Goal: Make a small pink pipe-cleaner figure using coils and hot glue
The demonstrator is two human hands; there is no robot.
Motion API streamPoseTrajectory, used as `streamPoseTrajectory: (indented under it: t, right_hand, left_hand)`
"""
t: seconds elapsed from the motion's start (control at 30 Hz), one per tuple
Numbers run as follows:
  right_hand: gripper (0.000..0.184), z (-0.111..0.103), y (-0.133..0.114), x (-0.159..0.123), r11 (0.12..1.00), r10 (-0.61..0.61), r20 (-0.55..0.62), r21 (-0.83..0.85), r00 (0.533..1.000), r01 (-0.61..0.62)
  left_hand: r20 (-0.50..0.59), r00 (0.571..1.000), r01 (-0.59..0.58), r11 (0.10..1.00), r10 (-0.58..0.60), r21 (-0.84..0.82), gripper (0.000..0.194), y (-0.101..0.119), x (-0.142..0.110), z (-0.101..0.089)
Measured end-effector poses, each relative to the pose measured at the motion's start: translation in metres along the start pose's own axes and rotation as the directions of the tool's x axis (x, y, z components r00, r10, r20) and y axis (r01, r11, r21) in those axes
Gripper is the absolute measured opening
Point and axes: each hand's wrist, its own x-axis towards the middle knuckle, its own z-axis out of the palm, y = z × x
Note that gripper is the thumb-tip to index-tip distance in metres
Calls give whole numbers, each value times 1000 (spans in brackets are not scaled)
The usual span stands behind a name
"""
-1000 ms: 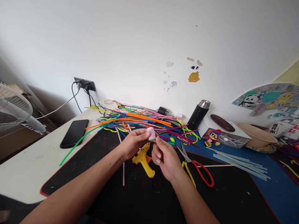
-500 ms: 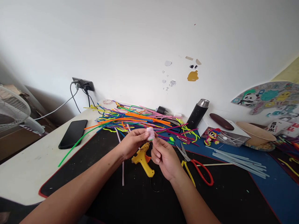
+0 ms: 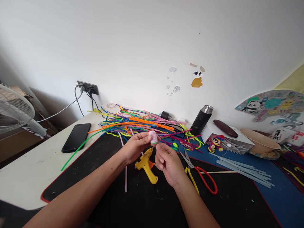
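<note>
My left hand (image 3: 137, 146) pinches a small pale pink roll (image 3: 153, 137), seemingly wound from pipe cleaner, between thumb and fingers. A bit of green shows at the roll's lower end. There the closed fingertips of my right hand (image 3: 167, 160) pinch at its edge; exactly what lies between them is hidden. Just below both hands, a yellow hot glue gun (image 3: 146, 166) with an orange trigger rests on the black mat (image 3: 114, 205). To the right of my right hand lie red-handled scissors (image 3: 201, 174), blades apart, beside a yellow-handled tool (image 3: 193, 181) partly covered by my wrist.
Many coloured pipe cleaners (image 3: 133, 122) are heaped along the wall. A phone (image 3: 76, 137) lies left. A black flask (image 3: 201, 120), a small figurine (image 3: 215, 144), a bowl (image 3: 258, 139) and several glue sticks (image 3: 247, 172) stand or lie right. A fan (image 3: 15, 107) is far left.
The whole view has shifted slightly, so things appear a little lower. Both hands keep their grip around the pink roll, with the right fingertips a touch lower against it.
</note>
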Motion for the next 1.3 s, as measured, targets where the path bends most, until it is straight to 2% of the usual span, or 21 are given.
streamPoseTrajectory:
  t: [0.3, 0.4, 0.53, 0.63, 0.77, 0.87, 1.17, 1.3]
  right_hand:
    - [44, -1, 3, 1, 999, -9, -5, -41, 1000, 9]
    - [42, 0, 1, 0, 998, -5, -16, -65, 1000, 4]
    - [48, -1, -5, 0, 996, -29, -81, -81, 996, 23]
    - [45, -7, -10, 3, 993, -100, -163, -73, 982, 90]
    - [43, -19, -15, 7, 977, -211, -234, -68, 949, 201]
    - [41, -26, -17, 8, 966, -258, -272, -82, 927, 244]
    - [43, -32, -20, 14, 939, -340, -360, -83, 869, 333]
    - [47, -34, -10, 18, 928, -364, -305, -201, 880, 314]
  left_hand:
    - [38, 999, 11, 1000, -11, 1, 35, -2, -2, 3]
    - [10, 1000, -16, 1000, 16, -22, 36, -1, 0, -1]
    - [-137, 986, -112, 989, 99, -91, 34, 8, 7, -17]
    - [-267, 950, -209, 964, 161, -163, 34, 20, 12, -36]
    - [-405, 896, -291, 929, 181, -229, 30, 33, 15, -55]
    - [-386, 905, -278, 934, 177, -222, 30, 31, 15, -55]
    - [-257, 962, -128, 984, 92, -126, 38, 6, 18, -41]
    - [-218, 973, -102, 990, 78, -98, 37, 1, 18, -40]
